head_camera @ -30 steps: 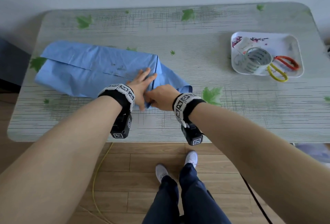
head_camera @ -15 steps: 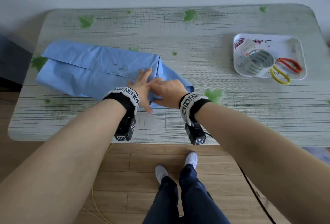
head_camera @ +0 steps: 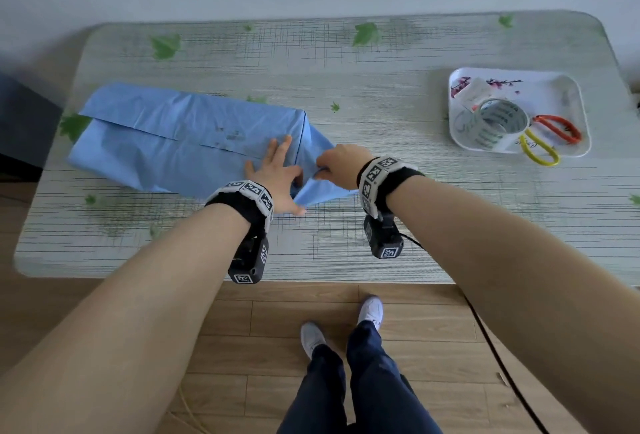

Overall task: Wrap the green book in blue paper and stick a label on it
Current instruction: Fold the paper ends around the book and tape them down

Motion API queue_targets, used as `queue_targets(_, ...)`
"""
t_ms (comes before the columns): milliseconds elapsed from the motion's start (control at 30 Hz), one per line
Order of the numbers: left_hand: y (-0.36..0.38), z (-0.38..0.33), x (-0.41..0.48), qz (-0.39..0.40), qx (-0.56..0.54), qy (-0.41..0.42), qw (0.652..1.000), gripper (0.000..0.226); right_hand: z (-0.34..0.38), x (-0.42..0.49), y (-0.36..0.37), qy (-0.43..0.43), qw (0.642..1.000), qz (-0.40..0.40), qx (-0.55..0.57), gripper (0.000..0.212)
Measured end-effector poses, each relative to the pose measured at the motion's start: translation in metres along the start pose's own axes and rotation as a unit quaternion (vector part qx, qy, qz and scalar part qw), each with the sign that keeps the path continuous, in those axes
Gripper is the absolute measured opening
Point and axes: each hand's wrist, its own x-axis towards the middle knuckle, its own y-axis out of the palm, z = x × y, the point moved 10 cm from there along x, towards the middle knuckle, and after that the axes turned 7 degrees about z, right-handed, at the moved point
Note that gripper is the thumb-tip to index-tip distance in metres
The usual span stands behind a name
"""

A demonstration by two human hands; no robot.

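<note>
Right hand (head_camera: 337, 165) shifted right, off left hand (head_camera: 277, 174); fingers curled, pinching paper (head_camera: 173, 143) end flap. Left fingers (head_camera: 278, 148) flat, pressing wrapped top. Book hidden under paper, tabletop (head_camera: 381, 226) left half.

No legible words are showing. My left wristband (head_camera: 247, 191) and right wristband (head_camera: 377, 174), centre frame, are displaying black-and-white square code markers; the tape roll (head_camera: 500, 122), upper right, is carrying green print too blurred to read.
</note>
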Motion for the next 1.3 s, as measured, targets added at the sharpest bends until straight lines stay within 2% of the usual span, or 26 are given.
queue_targets(167,0.006,-0.003,-0.011,-0.020,-0.047,-0.006,0.999,0.024,0.005,0.007,0.001,0.051,0.998,-0.024,-0.042,0.037)
queue_targets(267,0.009,0.003,-0.020,-0.040,-0.033,-0.011,0.999,0.014,0.008,0.010,0.000,0.100,0.994,-0.028,-0.027,0.037)
queue_targets(333,0.010,0.004,-0.021,-0.045,-0.040,0.004,0.998,0.019,0.001,0.007,0.005,0.132,0.991,-0.030,0.000,0.039)
queue_targets(400,0.013,-0.001,-0.019,-0.041,-0.059,0.024,0.997,0.040,-0.008,0.001,0.013,0.161,0.986,-0.037,0.026,0.044)
queue_targets(500,0.021,-0.011,-0.019,-0.030,-0.042,0.035,0.998,0.060,-0.012,-0.006,0.016,0.178,0.979,-0.094,0.037,0.063)
queue_targets(567,0.027,-0.011,-0.020,-0.023,-0.026,0.036,0.999,0.058,-0.007,-0.009,0.008,0.162,0.977,-0.142,-0.001,0.065)
queue_targets(633,0.031,-0.002,-0.021,-0.015,-0.031,0.035,0.999,0.046,0.006,-0.006,0.005,0.119,0.980,-0.152,-0.044,0.048)
queue_targets(700,0.034,0.010,-0.021,-0.008,-0.028,0.032,0.999,0.036,0.026,-0.003,0.013,0.042,0.988,-0.143,-0.035,0.022)
queue_targets(767,0.038,0.018,-0.020,-0.002,-0.024,0.030,0.999,0.032,0.038,-0.007,0.027,-0.028,0.990,-0.136,0.013,0.015)
queue_targets(833,0.039,0.025,-0.018,0.003,-0.027,0.028,0.999,0.030,0.037,-0.013,0.036,-0.069,0.988,-0.129,0.045,0.020)
queue_targets(900,0.041,0.032,-0.017,0.007,-0.034,0.021,0.999,0.027,0.034,-0.014,0.046,-0.089,0.990,-0.105,0.032,0.030)
queue_targets(1067,0.060,0.041,-0.014,0.017,-0.029,0.001,0.999,0.009,0.034,-0.009,0.105,-0.049,0.997,0.058,-0.033,0.062)
queue_targets(1133,0.065,0.040,-0.014,0.006,-0.015,-0.010,1.000,0.017,0.032,-0.009,0.124,-0.023,0.995,0.088,-0.042,0.066)
queue_targets(1200,0.068,0.039,-0.014,-0.009,0.017,-0.025,1.000,0.034,0.031,-0.010,0.133,-0.002,0.994,0.101,-0.049,0.066)
queue_targets(1300,0.074,0.037,-0.015,-0.008,0.068,-0.041,0.997,0.060,0.037,-0.012,0.126,-0.007,0.994,0.089,-0.066,0.068)
